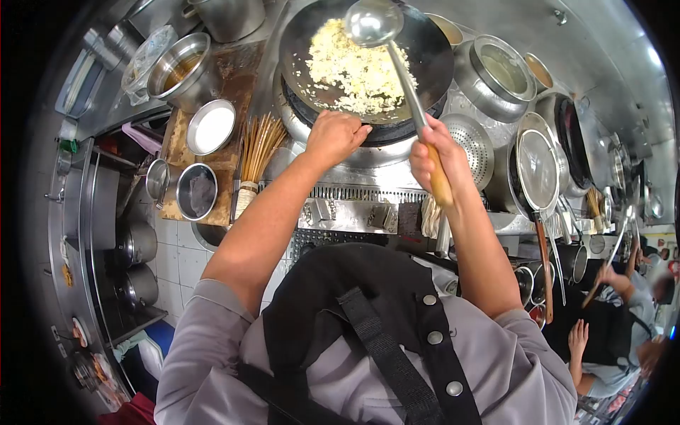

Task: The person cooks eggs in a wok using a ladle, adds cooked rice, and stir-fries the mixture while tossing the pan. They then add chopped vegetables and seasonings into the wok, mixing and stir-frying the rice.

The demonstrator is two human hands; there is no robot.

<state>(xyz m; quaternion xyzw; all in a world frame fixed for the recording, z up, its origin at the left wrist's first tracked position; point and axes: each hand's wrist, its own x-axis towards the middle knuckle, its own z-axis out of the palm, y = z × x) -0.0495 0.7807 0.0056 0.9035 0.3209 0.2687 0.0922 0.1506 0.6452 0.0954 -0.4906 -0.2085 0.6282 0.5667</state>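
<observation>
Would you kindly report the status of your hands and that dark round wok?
Left hand curled at wok's near rim. Right hand gripping wooden-handled steel ladle, bowl over pale-yellow crumbly food. Ladle hides part of wok.

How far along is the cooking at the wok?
Already done: pale, crumbly food is spread in the wok. In hand: the right hand holds the ladle over the wok, and the left hand is at its near rim. Left, probably: finishing and dishing out, since the food lies in the wok; doneness can't be judged.
</observation>
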